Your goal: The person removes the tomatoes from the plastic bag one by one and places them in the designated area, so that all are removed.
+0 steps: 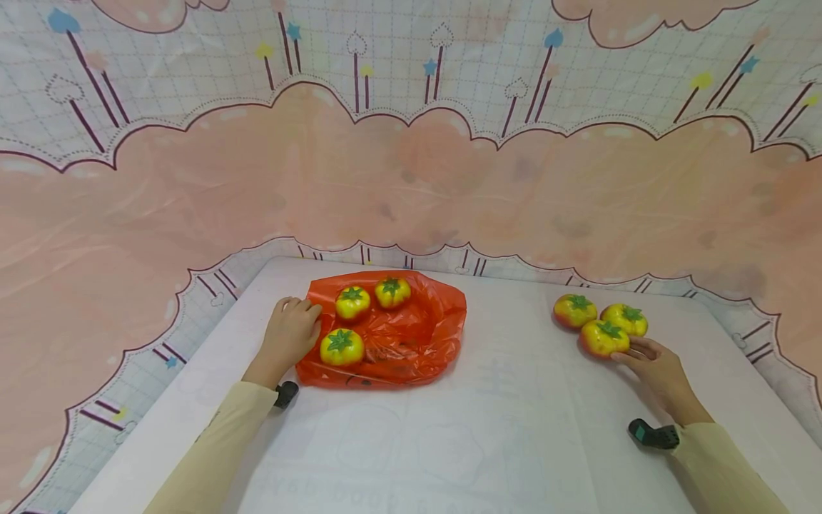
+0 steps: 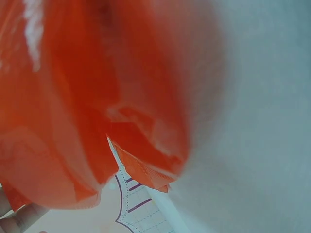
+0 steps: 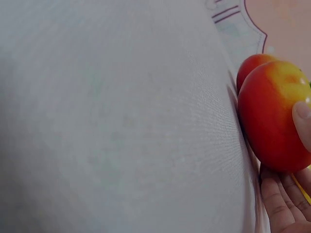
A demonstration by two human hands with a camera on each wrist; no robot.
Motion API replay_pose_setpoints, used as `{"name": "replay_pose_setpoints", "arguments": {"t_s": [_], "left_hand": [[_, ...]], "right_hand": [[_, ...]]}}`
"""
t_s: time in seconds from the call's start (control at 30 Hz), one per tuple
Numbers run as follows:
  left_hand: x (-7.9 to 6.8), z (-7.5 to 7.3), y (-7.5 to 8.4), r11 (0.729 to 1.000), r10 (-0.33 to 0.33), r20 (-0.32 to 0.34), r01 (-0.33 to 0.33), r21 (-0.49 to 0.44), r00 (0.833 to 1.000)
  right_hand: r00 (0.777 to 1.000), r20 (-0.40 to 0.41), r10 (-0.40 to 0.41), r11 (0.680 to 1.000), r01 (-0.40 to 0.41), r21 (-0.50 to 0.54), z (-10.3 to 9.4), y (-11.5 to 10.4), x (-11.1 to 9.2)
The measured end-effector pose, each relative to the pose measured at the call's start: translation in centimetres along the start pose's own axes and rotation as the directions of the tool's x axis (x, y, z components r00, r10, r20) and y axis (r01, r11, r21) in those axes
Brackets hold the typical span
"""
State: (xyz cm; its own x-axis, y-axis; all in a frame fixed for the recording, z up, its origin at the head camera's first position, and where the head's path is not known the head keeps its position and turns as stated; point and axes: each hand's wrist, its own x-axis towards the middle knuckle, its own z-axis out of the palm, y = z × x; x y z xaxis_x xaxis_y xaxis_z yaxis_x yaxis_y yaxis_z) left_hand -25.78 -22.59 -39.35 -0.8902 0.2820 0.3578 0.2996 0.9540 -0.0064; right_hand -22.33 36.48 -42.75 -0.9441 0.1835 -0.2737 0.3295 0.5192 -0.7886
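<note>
A red plastic bag [image 1: 411, 335] lies spread on the white table, with its mouth facing up. On its left part sit three yellow-and-red tomatoes with green leafy tops, one of them the front tomato [image 1: 342, 348]. My left hand [image 1: 292, 332] holds the bag's left edge between curled fingers; the bag's red film [image 2: 73, 97] fills much of the left wrist view. At the right, my right hand [image 1: 658, 368] grips the nearest tomato [image 1: 602, 340], thumb on one side and fingers on the other. Two more tomatoes, the left one [image 1: 574, 312] and the back one [image 1: 624, 319], stand against it.
The white table [image 1: 514, 428] stretches between the bag and the right-hand tomatoes. Behind it hangs a patterned cloth [image 1: 411, 178] with pink cloud shapes. A black wrist camera [image 1: 653, 434] is strapped at my right wrist, and another black camera [image 1: 286, 394] at my left.
</note>
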Motion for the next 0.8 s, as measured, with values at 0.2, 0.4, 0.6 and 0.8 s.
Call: {"name": "replay_pose_setpoints", "arguments": {"t_s": [0.2, 0.4, 0.6, 0.8], "left_hand": [[-0.02, 0.12, -0.03, 1.000, -0.001, -0.003, 0.001, -0.001, 1.000], [-0.07, 0.19, -0.06, 1.000, -0.007, -0.005, 0.007, 0.005, 1.000], [-0.05, 0.15, -0.03, 1.000, -0.009, -0.010, 0.009, 0.001, 1.000], [-0.01, 0.27, -0.02, 1.000, -0.009, -0.008, 0.009, -0.001, 1.000]], "right_hand": [[1.000, 0.006, -0.004, 1.000, 0.004, -0.030, -0.16, 0.32, 0.15], [1.000, 0.019, -0.021, 0.998, 0.022, -0.064, -0.38, 0.36, -0.04], [0.999, 0.025, -0.022, 0.997, 0.024, -0.074, -0.50, 0.45, -0.21], [0.998, 0.045, -0.033, 0.997, 0.036, -0.072, -0.65, 0.49, -0.46]]}}
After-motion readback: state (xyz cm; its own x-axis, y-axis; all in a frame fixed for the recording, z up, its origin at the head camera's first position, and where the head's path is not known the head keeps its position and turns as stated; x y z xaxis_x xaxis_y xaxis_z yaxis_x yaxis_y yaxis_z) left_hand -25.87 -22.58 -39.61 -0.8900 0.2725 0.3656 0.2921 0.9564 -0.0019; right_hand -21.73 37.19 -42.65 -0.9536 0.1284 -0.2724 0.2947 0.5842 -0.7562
